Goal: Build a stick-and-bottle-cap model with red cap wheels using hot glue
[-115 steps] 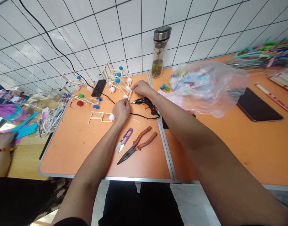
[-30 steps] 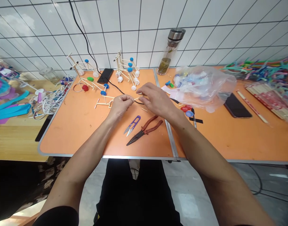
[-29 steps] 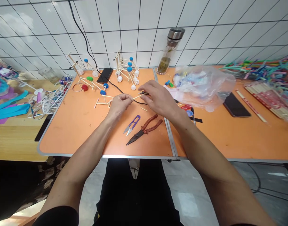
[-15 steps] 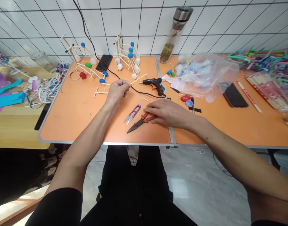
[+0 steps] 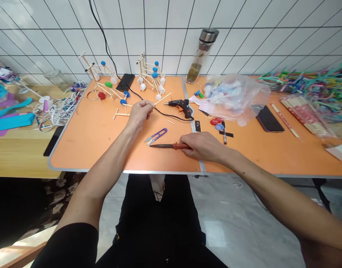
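Note:
Pinched in my left hand (image 5: 141, 112) is a thin wooden stick (image 5: 163, 98), its free end pointing up and right. My right hand (image 5: 203, 145) is wrapped round the red handles of long-nose pliers (image 5: 162, 146), whose dark jaws point left. Purple thread snips (image 5: 157, 136) lie just beyond the pliers' tip. A black glue gun (image 5: 179, 105) rests on its side beyond my hands, nozzle to the left. Behind my left hand stands a stick frame with coloured caps (image 5: 108, 85); a second stick frame (image 5: 151, 74) is to its right.
A glass tea bottle (image 5: 201, 56) stands by the tiled wall. A plastic bag (image 5: 238, 96), a phone (image 5: 270, 119) and packs of sticks (image 5: 305, 115) lie on the right. A black cable (image 5: 104, 37) crosses the orange table (image 5: 84, 145). Another phone (image 5: 125, 82) lies at the back.
My right hand has closed round the pliers' handles, and the pliers have turned to point left with the jaws together. My left hand keeps hold of the stick. The view has tilted up slightly.

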Tool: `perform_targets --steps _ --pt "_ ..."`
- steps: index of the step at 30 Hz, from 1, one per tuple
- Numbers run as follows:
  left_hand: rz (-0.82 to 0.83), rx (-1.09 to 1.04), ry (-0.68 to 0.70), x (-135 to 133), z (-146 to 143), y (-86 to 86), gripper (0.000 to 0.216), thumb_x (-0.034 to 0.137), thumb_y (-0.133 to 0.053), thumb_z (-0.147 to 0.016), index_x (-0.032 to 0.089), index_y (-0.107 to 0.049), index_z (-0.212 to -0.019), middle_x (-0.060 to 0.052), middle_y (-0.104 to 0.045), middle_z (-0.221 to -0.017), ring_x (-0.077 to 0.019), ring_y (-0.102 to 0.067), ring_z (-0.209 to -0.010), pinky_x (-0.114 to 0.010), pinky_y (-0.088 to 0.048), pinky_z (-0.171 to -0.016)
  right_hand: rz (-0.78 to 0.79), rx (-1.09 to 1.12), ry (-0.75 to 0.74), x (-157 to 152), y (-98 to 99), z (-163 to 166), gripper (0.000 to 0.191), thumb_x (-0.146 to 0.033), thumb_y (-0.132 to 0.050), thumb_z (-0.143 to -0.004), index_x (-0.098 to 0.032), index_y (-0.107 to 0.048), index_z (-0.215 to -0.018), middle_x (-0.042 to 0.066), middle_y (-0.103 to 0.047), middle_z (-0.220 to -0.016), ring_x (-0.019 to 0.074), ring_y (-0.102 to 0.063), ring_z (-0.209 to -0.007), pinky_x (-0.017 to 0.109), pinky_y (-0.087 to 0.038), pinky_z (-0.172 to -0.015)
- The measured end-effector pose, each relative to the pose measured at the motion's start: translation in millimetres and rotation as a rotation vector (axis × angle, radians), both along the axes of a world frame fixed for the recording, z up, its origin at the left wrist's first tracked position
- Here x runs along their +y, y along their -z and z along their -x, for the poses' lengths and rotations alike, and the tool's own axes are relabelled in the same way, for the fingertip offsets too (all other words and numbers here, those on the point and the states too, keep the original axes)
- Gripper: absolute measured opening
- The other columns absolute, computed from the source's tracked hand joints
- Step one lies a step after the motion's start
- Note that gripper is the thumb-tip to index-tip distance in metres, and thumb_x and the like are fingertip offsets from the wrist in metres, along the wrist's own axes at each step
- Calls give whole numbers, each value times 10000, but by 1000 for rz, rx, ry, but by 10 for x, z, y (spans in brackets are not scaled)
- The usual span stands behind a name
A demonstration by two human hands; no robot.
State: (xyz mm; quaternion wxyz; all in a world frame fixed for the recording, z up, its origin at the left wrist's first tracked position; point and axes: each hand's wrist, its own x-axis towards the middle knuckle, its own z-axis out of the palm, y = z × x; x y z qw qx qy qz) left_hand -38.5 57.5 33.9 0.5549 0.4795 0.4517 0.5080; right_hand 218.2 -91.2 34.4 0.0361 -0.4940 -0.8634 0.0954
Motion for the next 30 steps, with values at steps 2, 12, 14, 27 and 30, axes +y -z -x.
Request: perform_targets --steps 2,12,14,27,30 --pt "18 -15 -6 -5 6 -7 37 174 -704 -722 190 -687 -694 52 -559 -567 -68 -438 -478 -191 -323 -465 40 158 100 -60 23 -9 48 -280 -663 -932 -244 -632 -940 33 -723 -815 210 -623 -719 334 -282 -660" --pt "171 -265 112 -30 8 -16 229 261 -835 -694 184 -628 -758 61 -583 -662 -39 -489 -515 -159 -352 -474 829 1676 335 -77 75 245 466 -574 -779 -869 -272 -638 -1194 -88 -558 -831 41 -106 -457 250 -106 -441" --pt "195 -281 117 -41 5 -40 237 258 -843 -702 183 -628 -766 66 -580 -671 -35 -496 -518 -154 -361 -480 872 1688 340 -40 12 293 427 -488 -696 -850 -269 -648 -1213 -66 -547 -846 73 -116 -507 259 -149 -468" --pt "164 -303 34 -84 24 -185 194 244 -802 -749 184 -619 -776 78 -572 -657 -27 -474 -500 -153 -342 -483 598 1189 360 320 -62 438 532 -652 -709 -997 -192 -724 -1264 93 -796 -1034 166 -593 -642 334 -495 -654" --pt "136 -316 -5 -63 55 -191 206 253 -806 -748 195 -616 -803 84 -566 -650 -35 -454 -489 -165 -310 -463 395 952 342 479 -70 399 573 -669 -600 -1062 -171 -702 -1326 50 -782 -863 173 -567 -560 338 -477 -636"
